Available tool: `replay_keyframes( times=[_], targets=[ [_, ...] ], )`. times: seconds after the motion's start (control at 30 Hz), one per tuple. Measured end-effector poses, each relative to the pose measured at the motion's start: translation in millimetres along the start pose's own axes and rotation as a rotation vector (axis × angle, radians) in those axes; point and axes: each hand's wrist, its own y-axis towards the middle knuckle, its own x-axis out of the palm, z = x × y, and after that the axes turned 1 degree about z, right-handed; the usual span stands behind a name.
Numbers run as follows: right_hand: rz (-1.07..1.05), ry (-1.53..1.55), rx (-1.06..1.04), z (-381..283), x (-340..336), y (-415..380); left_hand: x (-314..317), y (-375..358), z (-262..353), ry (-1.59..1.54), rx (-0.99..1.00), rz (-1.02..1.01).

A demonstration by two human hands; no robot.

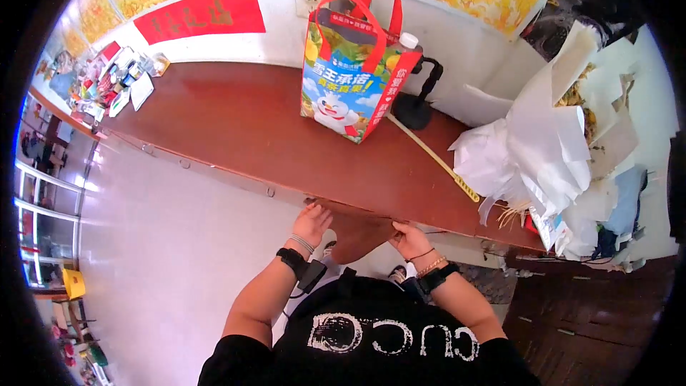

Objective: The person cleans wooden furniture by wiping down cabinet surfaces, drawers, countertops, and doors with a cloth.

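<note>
A reddish-brown panel (361, 234) shows below the front edge of the counter (243, 136), between my two hands. My left hand (312, 224) is at the panel's upper left corner, its fingers bent round the edge close under the countertop. At the upper right corner, my right hand (411, 240) pinches the panel between thumb and fingers. The panel's lower part narrows toward my feet.
On the counter stand a colourful shopping bag (339, 89) with red handles, a black stand (413, 109), a yellow stick (436, 161) and a white-wrapped dried bouquet (525, 150). Small items (114, 78) crowd the left end. Dark brown cabinets (579, 314) are at right.
</note>
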Motion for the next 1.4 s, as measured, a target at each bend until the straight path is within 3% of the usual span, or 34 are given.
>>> replay_keyframes(
  times=[0.13,0.2,0.6,0.63,0.77,0.87,1.0,1.07,1.13,1.33,1.4],
  targets=[
    [0.107,0.109,-0.052,10,-13,7,0,20,-7,0.036,-0.047,-0.063],
    [0.105,0.151,-0.073,13,-20,6,2,21,-14,0.095,-0.099,-0.211],
    [0.309,0.385,-0.433,-24,-117,-56,59,28,-125,0.307,-0.336,-0.27],
    [0.484,0.396,-0.402,-31,-111,-65,65,24,-130,0.346,-0.326,-0.259],
    [0.27,0.384,-0.31,-35,-141,-64,62,23,-149,0.278,-0.286,-0.198],
    [0.161,0.336,-0.361,-34,-109,-62,57,24,-132,0.227,-0.28,-0.14],
    [0.1,0.415,-0.227,-19,-78,-55,25,42,-112,0.095,-0.214,-0.025],
    [0.18,0.369,-0.176,-6,-84,-34,24,32,-86,0.136,-0.177,0.012],
    [0.132,0.32,-0.145,1,-68,-22,14,31,-61,0.173,-0.135,0.042],
    [0.103,0.251,-0.062,41,13,30,-25,34,37,0.121,-0.047,0.085],
    [0.103,0.267,-0.061,59,42,47,-41,37,73,0.076,-0.046,0.017]
  ],
)
